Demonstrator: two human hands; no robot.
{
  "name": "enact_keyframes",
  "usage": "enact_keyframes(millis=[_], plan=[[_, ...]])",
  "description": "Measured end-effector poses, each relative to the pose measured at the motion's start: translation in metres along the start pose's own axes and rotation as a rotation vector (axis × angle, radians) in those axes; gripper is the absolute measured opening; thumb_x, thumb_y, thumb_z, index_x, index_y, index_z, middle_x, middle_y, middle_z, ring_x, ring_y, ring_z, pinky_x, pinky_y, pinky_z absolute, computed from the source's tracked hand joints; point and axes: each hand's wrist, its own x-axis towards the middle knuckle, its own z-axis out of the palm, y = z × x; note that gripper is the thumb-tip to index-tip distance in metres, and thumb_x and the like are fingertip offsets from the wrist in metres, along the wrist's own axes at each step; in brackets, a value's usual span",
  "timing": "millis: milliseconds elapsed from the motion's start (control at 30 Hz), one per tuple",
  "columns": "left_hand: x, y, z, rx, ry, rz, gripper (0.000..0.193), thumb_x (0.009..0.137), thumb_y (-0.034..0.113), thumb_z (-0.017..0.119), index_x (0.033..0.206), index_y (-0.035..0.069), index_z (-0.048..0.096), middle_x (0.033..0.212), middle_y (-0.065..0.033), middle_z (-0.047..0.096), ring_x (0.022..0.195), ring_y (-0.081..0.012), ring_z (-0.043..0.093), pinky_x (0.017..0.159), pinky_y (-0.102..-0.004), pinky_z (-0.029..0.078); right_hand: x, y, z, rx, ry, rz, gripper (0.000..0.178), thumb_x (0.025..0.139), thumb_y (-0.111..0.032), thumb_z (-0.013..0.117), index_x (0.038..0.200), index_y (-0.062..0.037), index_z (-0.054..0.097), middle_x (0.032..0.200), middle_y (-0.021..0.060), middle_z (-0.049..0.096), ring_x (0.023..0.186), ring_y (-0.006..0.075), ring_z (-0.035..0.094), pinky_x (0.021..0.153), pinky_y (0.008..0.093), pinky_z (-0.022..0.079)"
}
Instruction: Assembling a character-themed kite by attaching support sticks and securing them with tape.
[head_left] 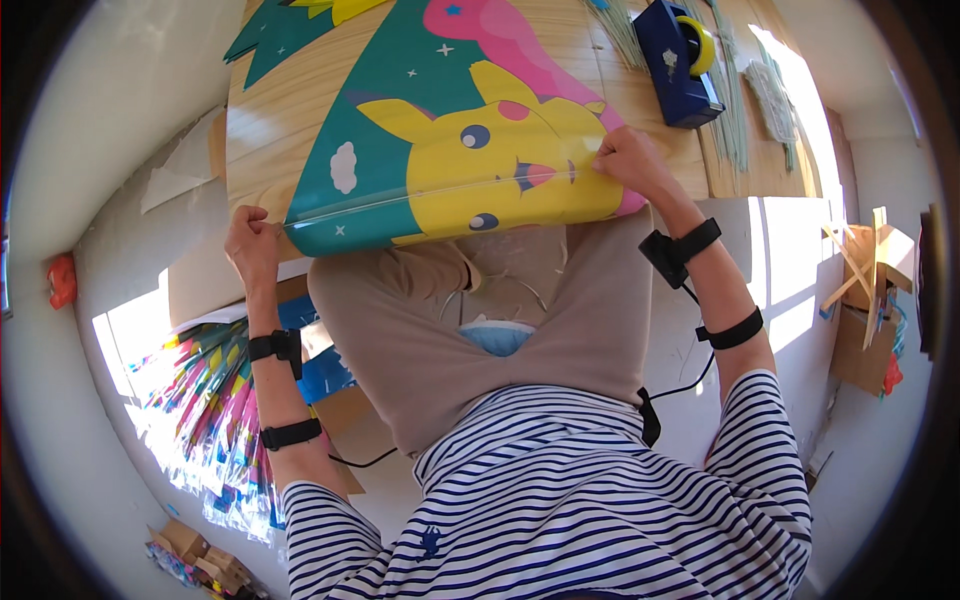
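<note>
A printed sheet (375, 150), green, pink and yellow with a cartoon face, lies on the wooden table, its near part bending down over the table's front edge above my lap. Across it, from left to right, runs a thin, shiny, see-through strip (400, 200) that looks like clear tape. My left hand (252, 242) pinches the strip's left end, just past the sheet's left corner. At the other end my right hand (632, 163) is closed, fingertips against the sheet's right edge. The strip's right end is hidden under those fingers.
A dark blue tape dispenser (680, 65) with a yellow roll stands at the back right, beside bundles of thin pale sticks (728, 95) and a clear plastic packet (768, 100). More printed sheets (285, 35) lie far left. Below left, many bagged colourful pieces (215, 410) are piled.
</note>
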Motion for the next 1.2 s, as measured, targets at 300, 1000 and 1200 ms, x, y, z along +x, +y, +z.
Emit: enact_keyframes(millis=[300,1000,1200], plan=[[0.002,-0.006,0.002,-0.033,-0.017,-0.004,0.025,0.071,-0.001,0.074,0.094,0.006,0.067,0.073,-0.0045,0.061,0.069,-0.0179,0.061,0.069,-0.0317,0.051,-0.005,-0.01,0.006,-0.111,0.061,0.066,0.018,0.068,-0.017,0.069,0.078,-0.0033,0.073,0.084,0.0206,0.07,0.086,0.0376,0.068,0.073,0.045,0.054],[-0.001,-0.01,0.006,-0.122,0.009,0.01,0.025,0.072,-0.002,0.073,0.095,0.004,0.066,0.073,-0.0044,0.06,0.069,-0.0163,0.059,0.068,-0.03,0.05,-0.027,0.006,0.007,-0.001,0.333,0.221,0.025,0.071,-0.02,0.08,0.082,-0.0059,0.062,0.078,0.0128,0.067,0.083,0.0333,0.066,0.071,0.0437,0.05],[-0.005,-0.014,0.002,-0.125,0.012,-0.024,0.024,0.071,0.002,0.074,0.094,0.004,0.067,0.075,-0.0063,0.063,0.071,-0.0185,0.062,0.07,-0.0319,0.051,-0.025,-0.03,0.031,0.176,0.27,-0.021,0.017,0.075,-0.014,0.076,0.081,-0.0041,0.064,0.078,0.0128,0.068,0.077,0.0312,0.067,0.067,0.0419,0.05]])
